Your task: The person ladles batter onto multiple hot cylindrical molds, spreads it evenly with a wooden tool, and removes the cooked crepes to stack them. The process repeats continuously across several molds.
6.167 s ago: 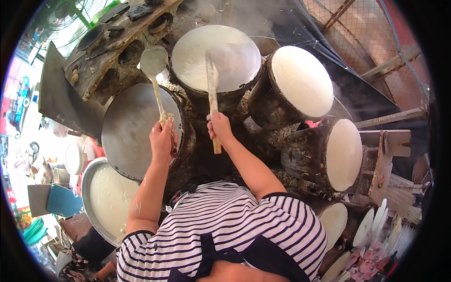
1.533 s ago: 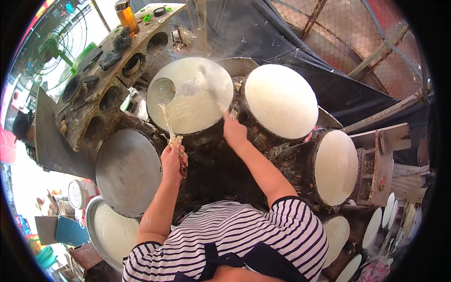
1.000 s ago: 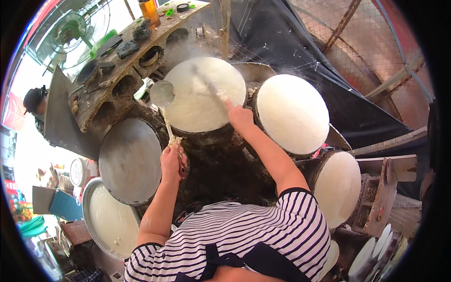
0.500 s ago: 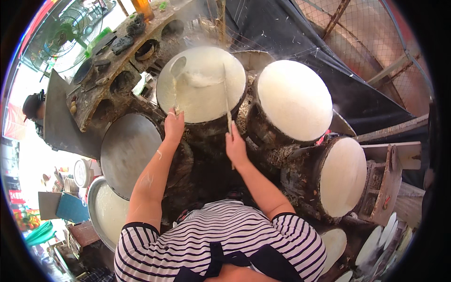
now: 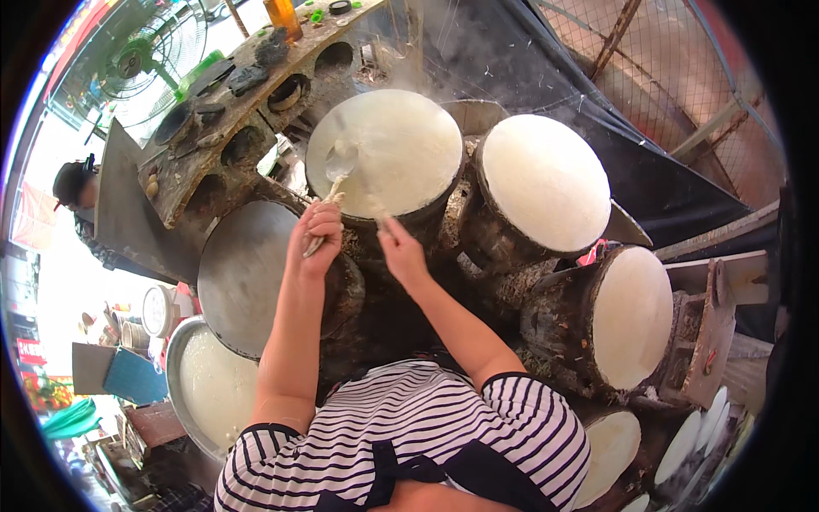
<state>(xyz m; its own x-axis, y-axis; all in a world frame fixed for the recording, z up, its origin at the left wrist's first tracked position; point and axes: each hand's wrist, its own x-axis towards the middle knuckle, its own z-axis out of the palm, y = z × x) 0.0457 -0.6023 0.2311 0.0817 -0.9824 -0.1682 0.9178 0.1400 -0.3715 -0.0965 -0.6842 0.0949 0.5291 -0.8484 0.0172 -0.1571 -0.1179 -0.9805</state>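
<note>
My left hand (image 5: 319, 241) is closed around the handle of a ladle (image 5: 342, 159), whose bowl is over the left part of a round griddle (image 5: 426, 141) on a dark drum-shaped stove. A pale, wet layer like batter coats that griddle. My right hand (image 5: 402, 252) is closed at the griddle's near rim on a thin stick (image 5: 377, 206), mostly smeared by motion. Beside my left forearm is a bare grey griddle (image 5: 243, 277). A wide metal basin (image 5: 173, 375) of pale liquid batter stands below it.
To the right are a second pale-coated griddle (image 5: 546, 183) and a third (image 5: 633, 317). Several pale discs (image 5: 682, 448) stand at the lower right. A sooty slab with holes (image 5: 213, 128) and a fan (image 5: 141, 64) are upper left. Another person (image 5: 75, 183) is at the left edge.
The ladle has come nearer and to the right across the griddle, with my left hand turned over. My right hand has drawn left, and the stick no longer stretches across the griddle.
</note>
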